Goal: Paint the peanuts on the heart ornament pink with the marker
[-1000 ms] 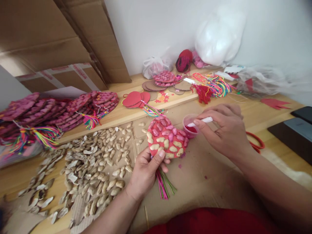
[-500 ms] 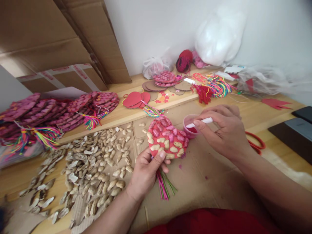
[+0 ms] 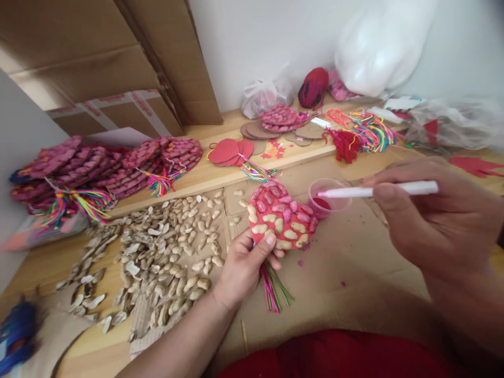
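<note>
— What is seen at the far left of the frame?

— Stacks of finished pink shell ornaments (image 3: pixel 98 168) with rainbow tassels are piled at the left, along a wooden ledge. Below them, in the lower left and centre left, loose peanut shells (image 3: pixel 157 262) are spread over cardboard on the tabletop (image 3: pixel 197 181).

— And the piece in hand?

— At centre frame a red heart ornament (image 3: pixel 281 215) is held at its lower edge by the left hand (image 3: pixel 244 268); the grip is pinched on it, thumb on top and fingers beneath, with its tassel (image 3: pixel 275 286) hanging below the hand. The shells in its upper rows are already coloured pink; those in the lower rows are still bare tan, so roughly half is judged painted and the rest left to do.

— What is found to the right of it?

— A small clear cup of red paint (image 3: pixel 328 194) stands just beside the heart's upper right edge. A white-handled brush (image 3: pixel 378 190) is pinched between thumb and fingers of the right hand (image 3: pixel 437 220), at the right of the frame, with its tip reaching into the cup. The brush is judged to be at the loading stage. Whether paint is on the tip cannot be told.
</note>
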`<state>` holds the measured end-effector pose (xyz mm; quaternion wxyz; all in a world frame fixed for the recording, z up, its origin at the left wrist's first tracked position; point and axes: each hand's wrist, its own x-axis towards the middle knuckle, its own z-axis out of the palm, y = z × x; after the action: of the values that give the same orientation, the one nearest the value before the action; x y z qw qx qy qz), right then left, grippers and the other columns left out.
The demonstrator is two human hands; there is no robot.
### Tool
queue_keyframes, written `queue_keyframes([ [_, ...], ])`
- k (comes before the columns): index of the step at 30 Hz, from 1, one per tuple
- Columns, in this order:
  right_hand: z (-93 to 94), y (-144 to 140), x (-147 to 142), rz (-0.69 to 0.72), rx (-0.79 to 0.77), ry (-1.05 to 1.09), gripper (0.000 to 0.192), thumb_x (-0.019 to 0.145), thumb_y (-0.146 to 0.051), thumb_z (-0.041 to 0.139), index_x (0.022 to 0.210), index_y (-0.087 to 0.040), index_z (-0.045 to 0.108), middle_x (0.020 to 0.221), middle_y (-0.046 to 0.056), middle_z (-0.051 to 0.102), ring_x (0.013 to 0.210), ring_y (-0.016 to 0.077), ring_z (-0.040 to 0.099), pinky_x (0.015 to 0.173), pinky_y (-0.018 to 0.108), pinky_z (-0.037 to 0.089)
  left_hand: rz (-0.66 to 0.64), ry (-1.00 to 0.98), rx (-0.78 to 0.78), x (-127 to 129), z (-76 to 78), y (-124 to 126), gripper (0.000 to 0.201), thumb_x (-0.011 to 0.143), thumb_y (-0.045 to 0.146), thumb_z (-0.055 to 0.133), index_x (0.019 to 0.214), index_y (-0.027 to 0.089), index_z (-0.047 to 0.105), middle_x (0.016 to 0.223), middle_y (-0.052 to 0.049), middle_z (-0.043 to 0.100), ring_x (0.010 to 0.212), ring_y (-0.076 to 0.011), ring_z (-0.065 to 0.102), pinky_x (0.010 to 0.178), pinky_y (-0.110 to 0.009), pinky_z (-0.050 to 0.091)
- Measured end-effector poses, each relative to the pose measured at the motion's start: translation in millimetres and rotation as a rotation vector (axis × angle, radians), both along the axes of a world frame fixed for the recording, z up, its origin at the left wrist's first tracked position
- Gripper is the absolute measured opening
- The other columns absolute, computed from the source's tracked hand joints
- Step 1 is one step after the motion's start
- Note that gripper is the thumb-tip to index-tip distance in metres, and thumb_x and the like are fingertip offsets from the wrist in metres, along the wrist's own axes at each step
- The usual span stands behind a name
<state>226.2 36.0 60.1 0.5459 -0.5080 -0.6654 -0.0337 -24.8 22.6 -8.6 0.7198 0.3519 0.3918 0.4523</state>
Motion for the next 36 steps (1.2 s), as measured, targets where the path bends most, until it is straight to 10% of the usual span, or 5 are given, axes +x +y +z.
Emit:
queue_keyframes([
  [8,2.4,-13,-14,0.348,-0.185,-0.082,0.015,0.087,-0.019,0.069,0.097,-0.03,0.071,0.086,-0.001,0.071,0.096,0.0196,0.065,0.086,0.037,0.053,-0.009,-0.013,0.009,0,-0.2,0,0.031,0.085,0.043,0.081,0.084,0.014,0.07,0.07,-0.001,0.074,0.051,-0.0071,0.064,0.051,-0.016,0.047],
  [36,-1.3,-8,-10,0.365,-0.208,-0.21,0.011,0.085,-0.022,0.07,0.094,-0.028,0.067,0.083,0.0,0.07,0.089,0.0215,0.067,0.08,0.04,0.053,0.006,0.014,-0.008,2,2.1,0,0.036,0.083,0.048,0.081,0.079,0.014,0.069,0.066,0.0,0.075,0.05,-0.0086,0.068,0.05,-0.015,0.051],
])
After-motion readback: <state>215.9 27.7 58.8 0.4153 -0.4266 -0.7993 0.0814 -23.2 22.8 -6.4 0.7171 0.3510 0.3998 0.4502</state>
